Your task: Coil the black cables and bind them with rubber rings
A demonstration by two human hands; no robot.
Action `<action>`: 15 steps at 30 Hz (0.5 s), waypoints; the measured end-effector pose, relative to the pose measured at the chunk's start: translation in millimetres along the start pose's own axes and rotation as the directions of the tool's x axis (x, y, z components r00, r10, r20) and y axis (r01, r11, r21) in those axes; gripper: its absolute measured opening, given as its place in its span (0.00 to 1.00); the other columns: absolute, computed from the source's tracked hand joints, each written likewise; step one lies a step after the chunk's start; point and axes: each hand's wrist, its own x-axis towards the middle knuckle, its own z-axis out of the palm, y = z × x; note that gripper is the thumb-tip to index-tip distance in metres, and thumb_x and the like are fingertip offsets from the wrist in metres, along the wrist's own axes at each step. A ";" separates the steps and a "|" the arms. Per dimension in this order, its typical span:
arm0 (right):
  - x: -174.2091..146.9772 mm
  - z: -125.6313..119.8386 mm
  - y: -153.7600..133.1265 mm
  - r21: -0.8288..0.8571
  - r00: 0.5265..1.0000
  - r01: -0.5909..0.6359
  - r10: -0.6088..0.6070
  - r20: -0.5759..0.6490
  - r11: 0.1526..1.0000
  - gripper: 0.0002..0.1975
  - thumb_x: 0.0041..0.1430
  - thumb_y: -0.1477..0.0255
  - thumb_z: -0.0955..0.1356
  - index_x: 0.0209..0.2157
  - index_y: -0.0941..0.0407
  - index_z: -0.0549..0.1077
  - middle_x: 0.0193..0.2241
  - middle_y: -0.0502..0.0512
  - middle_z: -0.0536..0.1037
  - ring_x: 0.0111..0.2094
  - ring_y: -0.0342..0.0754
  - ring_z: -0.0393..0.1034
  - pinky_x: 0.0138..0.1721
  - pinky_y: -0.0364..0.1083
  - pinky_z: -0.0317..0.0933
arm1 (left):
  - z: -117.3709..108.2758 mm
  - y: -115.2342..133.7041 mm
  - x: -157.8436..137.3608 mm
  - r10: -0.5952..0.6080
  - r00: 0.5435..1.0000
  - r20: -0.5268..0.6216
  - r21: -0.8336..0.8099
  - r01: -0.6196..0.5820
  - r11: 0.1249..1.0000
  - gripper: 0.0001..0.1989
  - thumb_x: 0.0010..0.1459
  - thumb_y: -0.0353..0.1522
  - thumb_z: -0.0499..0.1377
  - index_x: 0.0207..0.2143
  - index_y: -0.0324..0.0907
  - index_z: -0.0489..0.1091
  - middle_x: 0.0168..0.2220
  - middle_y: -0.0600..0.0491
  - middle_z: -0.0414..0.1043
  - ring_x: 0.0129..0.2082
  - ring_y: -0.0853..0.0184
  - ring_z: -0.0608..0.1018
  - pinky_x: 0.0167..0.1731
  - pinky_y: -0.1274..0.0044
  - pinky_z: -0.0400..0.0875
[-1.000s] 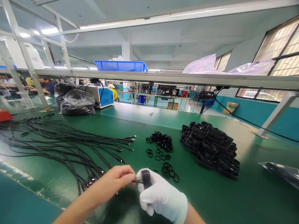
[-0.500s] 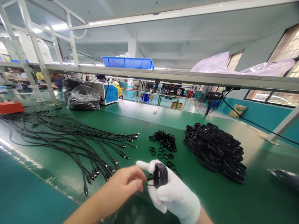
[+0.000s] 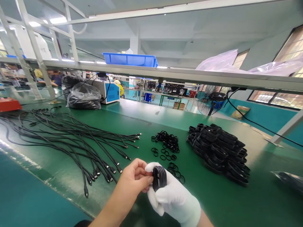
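A black cable wound into a small coil (image 3: 160, 178) sits in my right hand (image 3: 176, 197), which wears a white glove and is closed around it. Bare and pinched, my left hand (image 3: 134, 178) touches the coil's left side, its thumb and fingertips closed there on the cable. The cable's end is hidden behind the fingers. Just beyond the hands lie loose black rubber rings (image 3: 174, 170), with a denser heap of such rings (image 3: 167, 141) farther back. Straight black cables (image 3: 94, 148) with plug ends spread over the table at left.
A pile of coiled black cables (image 3: 219, 151) stands at right on the green table (image 3: 142, 116). Behind are a plastic bag (image 3: 84, 97) and a blue-and-white machine (image 3: 111, 92). Above runs a shelf (image 3: 175, 73) carrying a blue tray (image 3: 130, 60). A clear bag (image 3: 288, 181) lies far right.
My left hand has moved right, up against the coil, and the cable length that showed between the hands is now covered. My right hand and the coil have shifted slightly left.
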 end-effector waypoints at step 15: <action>8.0 14.2 3.8 0.215 0.992 -0.023 0.049 -0.117 0.976 0.19 0.51 0.61 0.68 0.40 0.59 0.68 0.36 0.56 0.71 0.37 0.45 0.67 0.38 0.46 0.61 | -22.7 35.2 18.9 -0.052 0.988 0.145 0.322 0.002 0.947 0.13 0.47 0.32 0.60 0.38 0.40 0.71 0.22 0.60 0.64 0.24 0.72 0.69 0.23 0.81 0.61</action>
